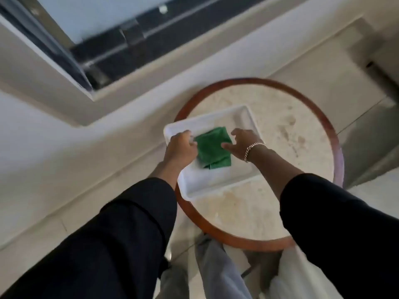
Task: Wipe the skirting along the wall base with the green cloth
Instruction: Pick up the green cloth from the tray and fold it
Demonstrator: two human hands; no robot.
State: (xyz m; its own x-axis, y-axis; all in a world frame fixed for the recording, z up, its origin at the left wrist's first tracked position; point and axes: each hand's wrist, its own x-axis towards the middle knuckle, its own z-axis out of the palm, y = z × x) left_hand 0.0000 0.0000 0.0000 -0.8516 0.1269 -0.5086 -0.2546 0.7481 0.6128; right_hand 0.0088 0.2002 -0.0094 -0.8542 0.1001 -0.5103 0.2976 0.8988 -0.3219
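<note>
A folded green cloth [212, 149] lies in a white tray [218, 180] on a round table [274, 126] with a pale stone top and a wooden rim. My left hand [180, 147] is at the cloth's left edge, its fingers curled onto the fabric. At the cloth's right edge is my right hand [244, 143], with a chain bracelet on the wrist; its thumb rests on the cloth and its fingers are spread above it. The pale skirting [86, 190] runs along the wall base, left of the table. The picture is blurred.
A window or glass door with a dark frame [103, 52] sits in the wall above left. Pale floor tiles [367, 147] surround the table. My trouser legs [216, 266] show below, close to the table's near rim.
</note>
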